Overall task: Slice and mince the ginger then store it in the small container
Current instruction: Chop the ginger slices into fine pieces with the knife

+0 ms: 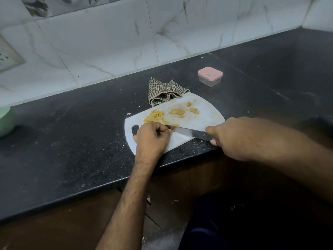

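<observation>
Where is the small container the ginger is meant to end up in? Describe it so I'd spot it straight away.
Start at the black countertop and find the white cutting board near its front edge. Beyond the board, towards the tiled wall and right of the checked cloth, stands the small container. It is the only clear square box, closed with a pink lid.

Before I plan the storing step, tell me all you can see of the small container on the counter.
The small container is a squarish tub with rounded corners: clear, plastic-looking walls and a pink lid with a small dark mark at its centre. The lid is on, and it sits upright on the black counter, beyond the cutting board and to the right of the checked cloth. It looks empty. Neither hand nor anything else touches it.
</observation>
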Tool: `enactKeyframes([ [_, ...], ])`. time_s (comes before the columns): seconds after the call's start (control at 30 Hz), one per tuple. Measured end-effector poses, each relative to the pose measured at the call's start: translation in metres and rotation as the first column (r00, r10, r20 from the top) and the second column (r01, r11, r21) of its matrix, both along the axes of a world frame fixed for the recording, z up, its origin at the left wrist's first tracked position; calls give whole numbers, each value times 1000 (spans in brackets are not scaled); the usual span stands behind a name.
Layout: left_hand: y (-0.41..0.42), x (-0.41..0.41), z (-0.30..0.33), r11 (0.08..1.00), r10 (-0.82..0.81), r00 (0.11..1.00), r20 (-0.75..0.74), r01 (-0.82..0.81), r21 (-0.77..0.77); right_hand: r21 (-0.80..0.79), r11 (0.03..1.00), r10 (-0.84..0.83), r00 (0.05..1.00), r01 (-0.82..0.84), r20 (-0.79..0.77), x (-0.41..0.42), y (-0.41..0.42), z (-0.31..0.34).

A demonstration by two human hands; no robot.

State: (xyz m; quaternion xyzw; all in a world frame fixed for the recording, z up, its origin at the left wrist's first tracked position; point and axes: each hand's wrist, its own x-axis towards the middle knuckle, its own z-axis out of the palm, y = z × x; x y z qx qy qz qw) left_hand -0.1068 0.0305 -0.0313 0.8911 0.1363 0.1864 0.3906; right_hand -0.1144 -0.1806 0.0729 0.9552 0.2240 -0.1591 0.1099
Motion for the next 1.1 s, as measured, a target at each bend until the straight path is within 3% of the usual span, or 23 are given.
enactKeyframes([
  [0.17,-1,-2,0,1000,8,1000,-23,-8,4,-9,999,46,999,-46,-23,11,11,-9],
  [0.4,-7,-5,8,1000,20,999,-28,-20,-1,207,974,56,983,-91,173,4,-7,-43],
  [0.57,-4,-7,4,1000,24,999,-37,-24,5,294,954,11,981,-68,192,6,-14,-45],
  [0.77,-7,-6,5,999,36,999,16,-36,-8,267,961,-5,956,-76,292,24,-18,-40],
  [1.1,-5,-1,1,986,15,1000,-21,-12,165,283,944,8,867,-171,498,68,-20,-68],
])
